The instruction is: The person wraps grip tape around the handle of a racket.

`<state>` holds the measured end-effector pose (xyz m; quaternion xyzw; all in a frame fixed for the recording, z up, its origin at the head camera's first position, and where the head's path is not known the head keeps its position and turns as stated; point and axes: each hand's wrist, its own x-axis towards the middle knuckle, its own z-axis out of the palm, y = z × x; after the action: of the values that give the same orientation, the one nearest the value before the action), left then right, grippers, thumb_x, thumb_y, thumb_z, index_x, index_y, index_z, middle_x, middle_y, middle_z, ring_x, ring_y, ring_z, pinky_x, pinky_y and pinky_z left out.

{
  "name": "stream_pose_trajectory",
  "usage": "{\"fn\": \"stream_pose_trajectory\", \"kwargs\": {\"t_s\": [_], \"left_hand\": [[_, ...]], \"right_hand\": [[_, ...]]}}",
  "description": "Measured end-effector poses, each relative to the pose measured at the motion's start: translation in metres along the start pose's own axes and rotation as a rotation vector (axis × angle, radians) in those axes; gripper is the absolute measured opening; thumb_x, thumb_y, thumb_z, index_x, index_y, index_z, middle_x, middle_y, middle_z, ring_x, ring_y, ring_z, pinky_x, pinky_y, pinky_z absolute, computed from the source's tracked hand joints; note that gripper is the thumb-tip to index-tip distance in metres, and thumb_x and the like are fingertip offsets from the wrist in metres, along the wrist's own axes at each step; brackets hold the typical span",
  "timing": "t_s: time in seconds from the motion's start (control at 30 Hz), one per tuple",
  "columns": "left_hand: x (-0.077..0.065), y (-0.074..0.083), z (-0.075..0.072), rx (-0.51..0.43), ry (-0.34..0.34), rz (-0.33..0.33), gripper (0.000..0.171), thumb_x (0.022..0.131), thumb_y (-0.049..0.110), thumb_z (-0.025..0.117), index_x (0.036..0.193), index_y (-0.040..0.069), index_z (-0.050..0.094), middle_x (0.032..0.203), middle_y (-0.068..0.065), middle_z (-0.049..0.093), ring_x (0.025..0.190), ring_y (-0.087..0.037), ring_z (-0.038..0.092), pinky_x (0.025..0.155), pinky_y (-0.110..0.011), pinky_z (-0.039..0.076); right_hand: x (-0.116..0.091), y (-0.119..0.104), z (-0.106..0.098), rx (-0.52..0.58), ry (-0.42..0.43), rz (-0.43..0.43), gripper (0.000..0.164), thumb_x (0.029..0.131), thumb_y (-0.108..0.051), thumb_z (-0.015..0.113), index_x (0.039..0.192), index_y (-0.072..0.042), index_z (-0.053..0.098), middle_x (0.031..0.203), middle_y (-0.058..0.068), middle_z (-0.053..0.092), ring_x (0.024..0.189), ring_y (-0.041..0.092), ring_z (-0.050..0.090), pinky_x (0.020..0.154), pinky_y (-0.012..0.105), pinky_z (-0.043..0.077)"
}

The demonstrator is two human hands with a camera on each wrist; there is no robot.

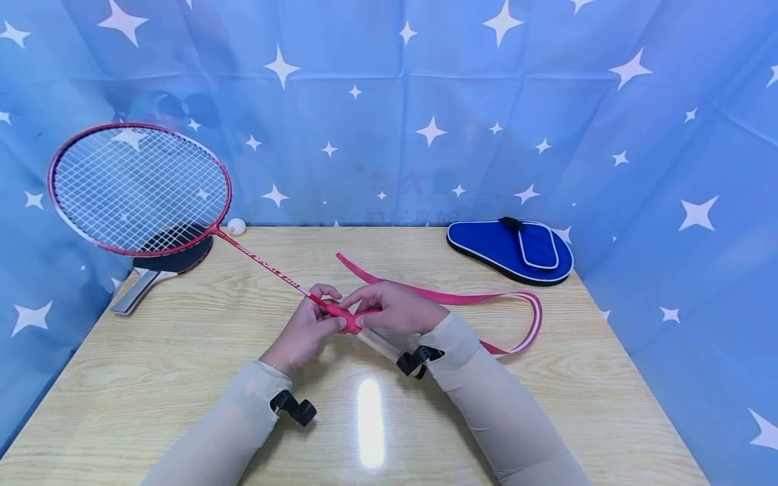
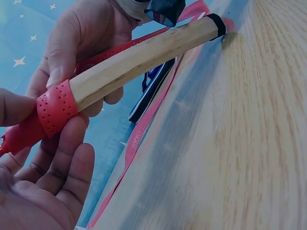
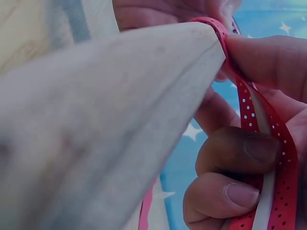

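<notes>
A badminton racket (image 1: 261,262) slants over the table, its strung head up at the left. My left hand (image 1: 304,334) holds it where the shaft meets the handle, thumb and fingers about red perforated grip tape (image 2: 57,109) wound there. Below the wrap the wooden handle (image 2: 148,58) is bare, with a black band at its butt end. My right hand (image 1: 401,309) pinches the tape against the handle. In the right wrist view the loose tape strip (image 3: 283,187), with a white lengthwise stripe, runs through the curled fingers of that hand. Its tail loops across the table to the right.
A table tennis bat (image 1: 188,255) lies at the back left, partly behind the racket head, beside a white ball (image 1: 236,226). At the back right sits a blue bat case (image 1: 492,246). A starry blue curtain (image 1: 365,121) encloses the wooden table (image 1: 200,337).
</notes>
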<state>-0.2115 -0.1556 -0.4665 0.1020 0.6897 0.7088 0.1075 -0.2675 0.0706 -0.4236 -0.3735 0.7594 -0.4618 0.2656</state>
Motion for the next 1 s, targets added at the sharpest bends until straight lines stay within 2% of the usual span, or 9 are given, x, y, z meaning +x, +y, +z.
{"fn": "stream_pose_trajectory", "kwargs": {"t_s": [0.2, 0.37, 0.5, 0.6, 0.83, 1.0], "left_hand": [[-0.0003, 0.0006, 0.0003, -0.007, -0.008, 0.004, 0.043, 0.097, -0.002, 0.062, 0.132, 0.0, 0.037, 0.109, -0.015, 0.067, 0.096, -0.02, 0.071, 0.089, -0.032, 0.064], [-0.0007, 0.0013, 0.0009, 0.057, 0.003, -0.03, 0.038, 0.101, 0.007, 0.065, 0.13, 0.002, 0.04, 0.105, -0.013, 0.071, 0.093, -0.021, 0.072, 0.088, -0.03, 0.063], [-0.0014, 0.0025, 0.0013, 0.085, 0.007, -0.053, 0.036, 0.103, 0.009, 0.065, 0.129, 0.002, 0.042, 0.107, -0.016, 0.071, 0.094, -0.022, 0.073, 0.089, -0.029, 0.062], [-0.0015, 0.0029, 0.0015, 0.085, 0.014, -0.058, 0.035, 0.102, 0.007, 0.065, 0.129, 0.001, 0.042, 0.109, -0.017, 0.069, 0.095, -0.023, 0.072, 0.088, -0.029, 0.062], [-0.0005, 0.0019, 0.0021, 0.09, 0.037, -0.062, 0.035, 0.099, 0.005, 0.066, 0.126, 0.001, 0.044, 0.097, -0.016, 0.071, 0.09, -0.022, 0.072, 0.084, -0.027, 0.062], [-0.0002, 0.0014, 0.002, 0.061, 0.025, -0.052, 0.034, 0.098, 0.002, 0.065, 0.124, -0.001, 0.045, 0.103, -0.014, 0.068, 0.094, -0.021, 0.07, 0.085, -0.027, 0.062]], "right_hand": [[0.0003, -0.0015, 0.0023, -0.018, 0.016, -0.005, 0.037, 0.098, -0.012, 0.075, 0.135, -0.017, 0.069, 0.098, -0.001, 0.078, 0.08, 0.02, 0.068, 0.071, 0.027, 0.053], [0.0007, -0.0006, 0.0032, -0.067, 0.049, 0.007, 0.037, 0.095, -0.017, 0.079, 0.131, -0.024, 0.07, 0.095, -0.001, 0.074, 0.076, 0.022, 0.063, 0.066, 0.029, 0.052], [0.0013, -0.0001, 0.0028, -0.089, 0.063, 0.011, 0.039, 0.093, -0.018, 0.082, 0.13, -0.026, 0.07, 0.096, -0.001, 0.072, 0.079, 0.023, 0.063, 0.066, 0.03, 0.052], [0.0016, -0.0002, 0.0021, -0.091, 0.051, 0.009, 0.04, 0.094, -0.017, 0.081, 0.131, -0.026, 0.069, 0.098, -0.002, 0.072, 0.081, 0.023, 0.064, 0.068, 0.031, 0.053], [0.0, -0.0015, 0.0013, -0.052, 0.003, 0.023, 0.041, 0.098, -0.014, 0.075, 0.137, -0.024, 0.067, 0.105, -0.003, 0.076, 0.092, 0.021, 0.07, 0.078, 0.033, 0.057], [0.0012, -0.0006, 0.0023, -0.071, 0.003, 0.025, 0.042, 0.098, -0.013, 0.075, 0.137, -0.025, 0.067, 0.103, -0.003, 0.075, 0.091, 0.02, 0.069, 0.077, 0.032, 0.056]]}}
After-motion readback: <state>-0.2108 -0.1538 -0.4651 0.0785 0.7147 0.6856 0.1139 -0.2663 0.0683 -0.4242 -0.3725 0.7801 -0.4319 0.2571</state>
